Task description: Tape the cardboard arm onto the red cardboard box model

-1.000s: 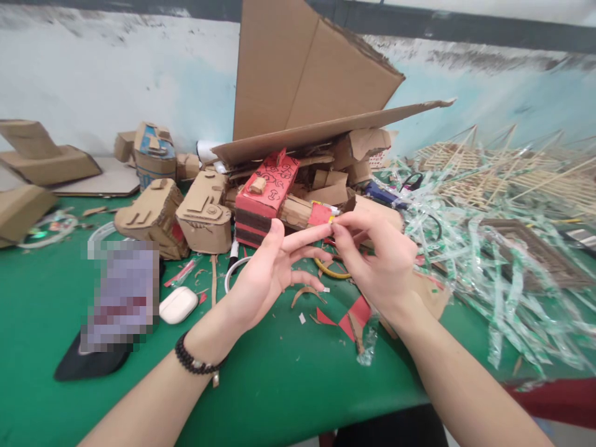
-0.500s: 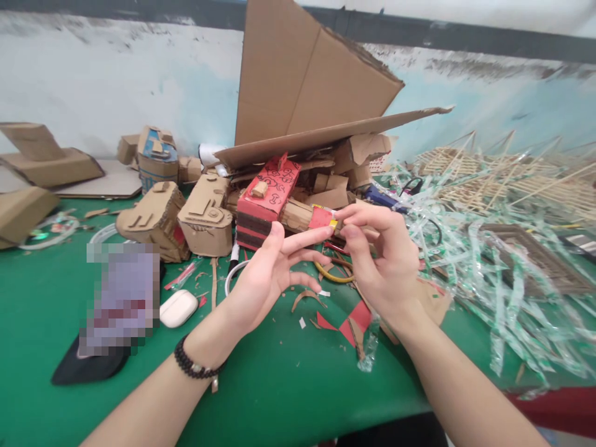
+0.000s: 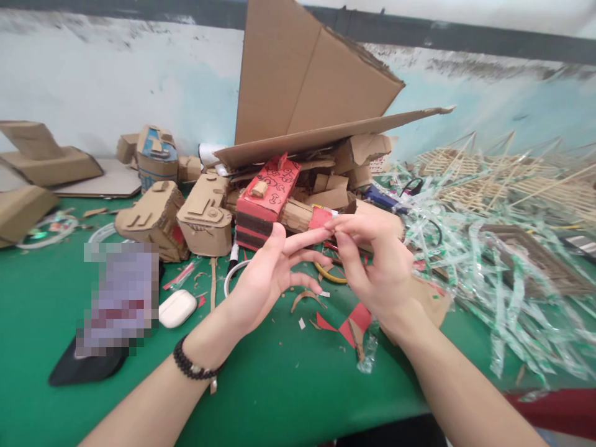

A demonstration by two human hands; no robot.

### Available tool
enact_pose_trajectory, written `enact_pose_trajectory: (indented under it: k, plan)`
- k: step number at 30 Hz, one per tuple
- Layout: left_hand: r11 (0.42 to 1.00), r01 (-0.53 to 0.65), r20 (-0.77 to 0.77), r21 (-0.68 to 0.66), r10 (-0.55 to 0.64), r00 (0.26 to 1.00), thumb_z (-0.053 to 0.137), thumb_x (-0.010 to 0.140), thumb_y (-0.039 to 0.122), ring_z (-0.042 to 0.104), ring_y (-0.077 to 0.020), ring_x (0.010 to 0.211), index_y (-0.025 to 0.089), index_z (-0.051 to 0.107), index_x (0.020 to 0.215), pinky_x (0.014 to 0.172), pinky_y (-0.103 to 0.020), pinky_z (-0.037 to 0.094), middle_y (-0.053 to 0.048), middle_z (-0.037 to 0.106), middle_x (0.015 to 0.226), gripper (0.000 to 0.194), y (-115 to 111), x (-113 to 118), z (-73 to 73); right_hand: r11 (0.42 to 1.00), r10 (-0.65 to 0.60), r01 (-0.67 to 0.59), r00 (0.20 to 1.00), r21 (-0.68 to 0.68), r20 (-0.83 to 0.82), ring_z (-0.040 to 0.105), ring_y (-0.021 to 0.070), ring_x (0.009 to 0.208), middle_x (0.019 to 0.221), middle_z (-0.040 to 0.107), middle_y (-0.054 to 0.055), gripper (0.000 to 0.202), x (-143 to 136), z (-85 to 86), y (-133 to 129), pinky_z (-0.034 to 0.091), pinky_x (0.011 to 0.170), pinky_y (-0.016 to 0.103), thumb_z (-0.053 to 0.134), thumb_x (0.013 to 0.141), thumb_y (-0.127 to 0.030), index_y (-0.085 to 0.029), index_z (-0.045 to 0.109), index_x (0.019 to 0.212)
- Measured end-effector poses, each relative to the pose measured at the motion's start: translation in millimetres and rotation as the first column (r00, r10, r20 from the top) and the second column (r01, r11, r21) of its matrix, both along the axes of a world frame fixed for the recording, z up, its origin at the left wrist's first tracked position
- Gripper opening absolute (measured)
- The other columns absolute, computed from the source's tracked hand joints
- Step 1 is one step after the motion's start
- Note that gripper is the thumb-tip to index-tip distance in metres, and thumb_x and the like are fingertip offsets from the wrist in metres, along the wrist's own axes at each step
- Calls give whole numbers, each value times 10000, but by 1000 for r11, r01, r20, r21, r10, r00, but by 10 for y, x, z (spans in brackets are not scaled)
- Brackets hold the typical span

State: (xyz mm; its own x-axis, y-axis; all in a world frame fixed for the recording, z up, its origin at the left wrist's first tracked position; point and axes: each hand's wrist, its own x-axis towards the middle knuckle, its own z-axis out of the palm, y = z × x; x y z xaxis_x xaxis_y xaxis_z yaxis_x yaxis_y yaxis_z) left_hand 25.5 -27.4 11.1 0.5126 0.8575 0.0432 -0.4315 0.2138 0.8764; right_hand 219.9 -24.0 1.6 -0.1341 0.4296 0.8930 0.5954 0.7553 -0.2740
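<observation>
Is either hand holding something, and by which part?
Can't tell: fingers of the right hand are at the index fingertip of the left hand; anything pinched there is too small or hidden.

A craft workspace, apparently: cardboard models (image 3: 205, 223), scraps (image 3: 362, 315) (some red) and wooden-stick structures (image 3: 465, 171) on a green tabletop (image 3: 265, 385).

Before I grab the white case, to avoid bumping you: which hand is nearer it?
Left. The left hand is right of the white case; the right hand is farther right.
</observation>
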Motion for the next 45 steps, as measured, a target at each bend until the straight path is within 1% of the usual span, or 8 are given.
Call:
enact_pose_trajectory:
  k: [3,6,12,23,28,36,40,45]
  plan:
    - [1000,2,18,7,-3,1000,505,1050,762,661,-283,1137,213,807,1367,718,-315,661,-177,668,1531,702,9,6,-3,1000,-8,8,1000,3,17,791,201,944,1056,808,50,212,-2,-9,-10,680,732,331,652,1043,-103,-251,641,1194]
    - [1000,-15,5,27,15,1000,479,1064,752,678,-268,1110,219,813,1352,717,-307,661,-167,648,1570,692,21,8,-10,997,11,-18,996,-73,-93,776,194,959,1093,764,51,193,-9,-10,-23,693,745,334,625,1062,-133,-261,630,1206]
    - [971,-101,-199,217,145,969,480,1043,794,741,-234,982,165,764,1420,711,-283,622,-199,714,1484,786,-12,24,-31,980,87,-135,951,-146,-296,733,178,873,1041,690,35,133,-24,-7,-11,659,771,362,579,1078,-171,-277,579,1159]
    - [924,-65,-314,377,194,929,414,1104,716,752,-252,1013,136,697,1490,755,-335,616,-192,707,1500,752,-78,38,-21,978,81,-127,961,-163,-264,695,191,773,992,680,45,153,-21,-60,3,602,648,360,571,1080,-175,-293,570,1177]
    - [906,-28,-360,422,196,912,403,1125,677,725,-235,1036,130,661,1530,776,-323,607,-172,684,1535,727,-78,26,-52,988,37,-61,985,-139,-168,713,193,843,1014,676,40,140,-18,-68,5,623,705,357,570,1079,-176,-272,568,1180]
    - [894,-39,-400,447,239,885,411,1139,633,712,-236,1013,214,647,1565,808,-324,601,-111,797,1220,643,-58,1,-180,997,-56,58,997,-48,56,706,176,752,963,709,26,147,-75,-28,-10,600,656,325,566,1061,-143,-260,563,1151]
    - [886,-77,-334,458,252,908,445,1131,631,715,-238,1069,206,631,1580,805,-314,612,-131,724,1466,646,-51,16,-159,998,36,-32,996,-55,82,726,161,762,934,728,9,179,-105,-19,-46,608,665,287,560,1061,-126,-266,570,1172]
    - [917,-121,-309,381,250,918,423,1104,710,760,-237,976,150,681,1515,722,-312,605,-199,692,1518,741,-55,33,-73,992,33,-58,978,-115,-206,748,173,773,986,736,30,134,-42,-53,-40,622,646,314,581,1070,-176,-262,597,1170]
